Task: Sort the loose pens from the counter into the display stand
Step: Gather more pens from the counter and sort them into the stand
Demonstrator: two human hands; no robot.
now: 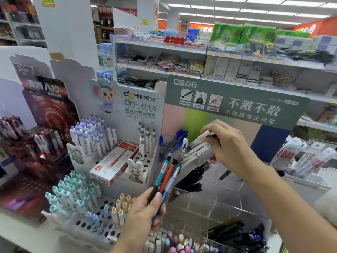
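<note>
**White pen goes into the acrylic stand, three more wait in hand**

While the right hand [225, 143] pinches a white pen [199, 138] by its upper end between thumb and curled fingers, the pen's lower end slants down toward seven o'clock into a rear compartment of the clear acrylic display stand [242, 187], where other white pens [197, 150] already lie at the same tilt. At eight o'clock from that hand, the left hand [144, 210] is clamped round a bundle of three pens [167, 177], teal, red and blue, their tips fanning up toward one o'clock, just in front of the stand's left wall.

Judged from this view, the step is the release of the white pen among its likes. Doing it well seems to mean keeping the barrel parallel to the pens already inside and letting go only once its lower end is well down in the compartment, so that it does not tip over the divider into the black pens [191, 178] one section nearer. The blue pens [177, 138] in the clear cup at nine o'clock of the right hand look like the home for the bundle's blue one. No loose pens on the counter can be made out; the remaining ones appear to be those in the left hand. Left of the stand sit a red pen box [114, 162] and the white peg-hole display [87, 223].
</note>
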